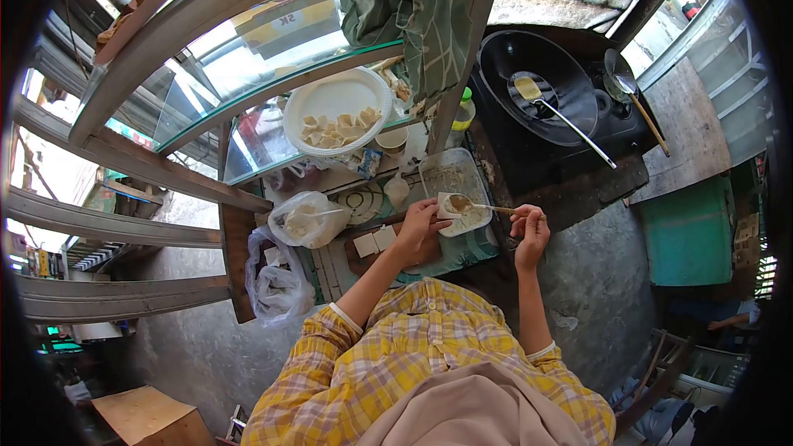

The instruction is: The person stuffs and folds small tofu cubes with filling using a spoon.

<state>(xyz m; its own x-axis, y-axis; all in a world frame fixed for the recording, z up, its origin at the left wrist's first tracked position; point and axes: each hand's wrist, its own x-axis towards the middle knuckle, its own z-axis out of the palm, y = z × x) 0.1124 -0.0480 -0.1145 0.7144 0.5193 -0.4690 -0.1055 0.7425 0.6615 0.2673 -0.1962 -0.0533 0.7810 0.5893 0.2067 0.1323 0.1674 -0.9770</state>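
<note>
My left hand (421, 227) is closed on a small square wrapper (447, 201), held at the left side of a clear plastic tub (456, 172) with pale filling in it. Pinched in my right hand (529, 231) is the handle of a spoon (479, 206), whose bowl, with a little filling, lies over the wrapper. Left of my left hand, more square wrappers (374, 241) rest on a brown board (357, 262). Behind, a white round plate (295, 115) holds several folded pieces (339, 130).
A black wok (500, 70) with a spatula (570, 126) sits on the stove at the back right. Plastic bags (279, 285) stand at the left end of the worktop. Glass shelves rise at the left. Part of another person (733, 320) shows at the far right.
</note>
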